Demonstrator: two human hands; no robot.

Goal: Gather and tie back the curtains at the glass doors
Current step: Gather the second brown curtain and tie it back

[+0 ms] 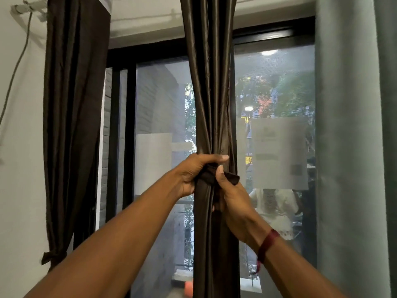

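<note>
Reaching forward with 2 bare forearms, a red thread band (267,244) circling the right wrist. Right hand (234,196) gripping low on the gathered middle curtain (211,93), thumb lying up along the tie-back strip (217,175), fingers wrapped behind the fabric and hidden from view. Left hand (193,173) closing around the bundle from the other side, fingers (214,158) curled tight over the top of the dark strip, pinching it against the folds. Both hands touching each other at the knot point, nothing slack between them.

Cinching the strip around the bundle, judging by the short free end (233,178) sticking out toward the right (whether a knot is already started cannot be told). Doing it well: keeping the pleats stacked evenly under the left hand, pulling the free end snug with the right without letting the bundle twist, holding tension until the knot is locking. Satin-like cloth probably slipping easily, so needing firm pressure.

Further off, at the left wall, a second dark curtain (71,125) hanging already tied near its bottom. Behind, the glass doors (161,117) with a paper notice (279,153) stuck on the right pane. At the far right, a grey-green curtain (352,147) hanging loose, apparently untied.
</note>
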